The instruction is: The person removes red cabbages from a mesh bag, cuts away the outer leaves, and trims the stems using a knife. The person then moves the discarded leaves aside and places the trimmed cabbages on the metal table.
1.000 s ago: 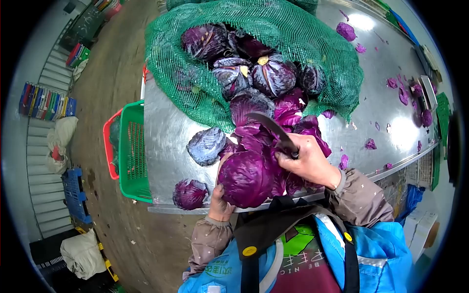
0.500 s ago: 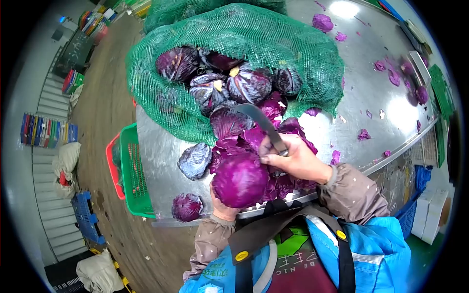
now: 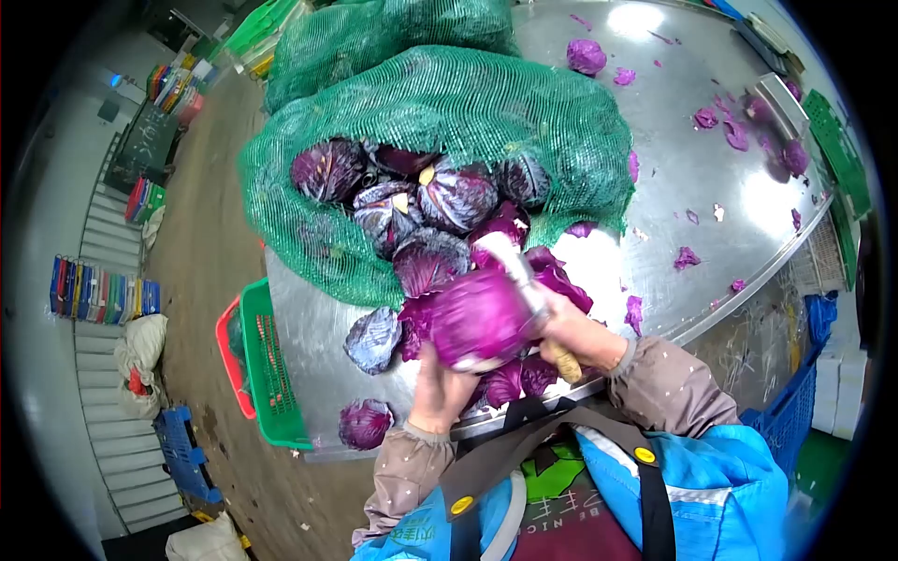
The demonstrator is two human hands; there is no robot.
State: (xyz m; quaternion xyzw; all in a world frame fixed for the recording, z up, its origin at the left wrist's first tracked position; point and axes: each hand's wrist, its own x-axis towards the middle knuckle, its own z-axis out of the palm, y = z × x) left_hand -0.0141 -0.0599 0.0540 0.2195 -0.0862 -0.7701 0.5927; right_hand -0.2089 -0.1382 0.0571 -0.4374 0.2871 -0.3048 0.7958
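Note:
A peeled purple cabbage point(image 3: 479, 318), smeared by motion, is in front of me above the metal table's near edge. My left hand point(image 3: 441, 388) supports it from below at its near left side. At its right side, my right hand point(image 3: 575, 332) is closed round a knife point(image 3: 514, 265) with a pale wooden handle; the blade is blurred and points up and left. Loose purple leaves point(image 3: 505, 381) lie beneath and behind the cabbage. Beyond them a green mesh bag point(image 3: 449, 103) lies open, with several dark cabbages point(image 3: 456, 194) in its mouth.
The metal table point(image 3: 673, 280) carries scattered leaf scraps and a small purple cabbage point(image 3: 586, 57) at the far side. A pale leaf point(image 3: 373, 340) and a purple piece point(image 3: 366, 424) lie at the left. Green point(image 3: 271, 365) and red point(image 3: 230, 355) baskets stand beside the table's left edge.
The cabbage has moved up and right and turned, now showing a pale patch underneath. The knife has tilted, exposing its handle. The whole view has shifted slightly.

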